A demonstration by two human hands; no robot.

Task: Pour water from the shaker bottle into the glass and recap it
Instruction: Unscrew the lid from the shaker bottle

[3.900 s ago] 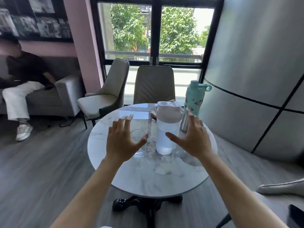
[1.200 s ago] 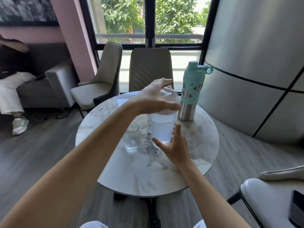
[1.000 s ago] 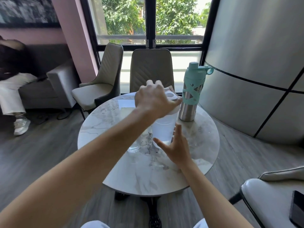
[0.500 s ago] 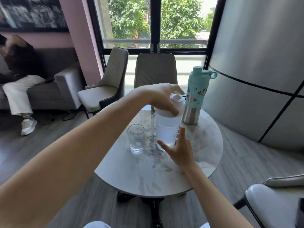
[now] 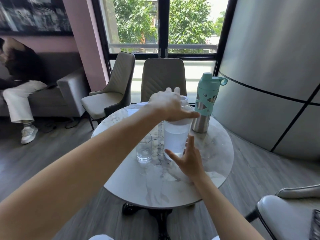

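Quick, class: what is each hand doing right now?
Left hand: closed over the lid of the shaker bottle.
Right hand: open, fingers spread against the shaker bottle's lower side, steadying it.

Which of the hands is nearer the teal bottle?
The left. The left hand lies on the shaker lid, fingertips almost reaching the teal bottle. The right hand is lower, by the shaker's base.

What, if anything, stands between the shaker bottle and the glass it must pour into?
Nothing visible does. The glass stands on the table right beside the shaker bottle, with only bare marble between them. The teal bottle stands behind, out of the way. The lid, under the left hand, is still on.
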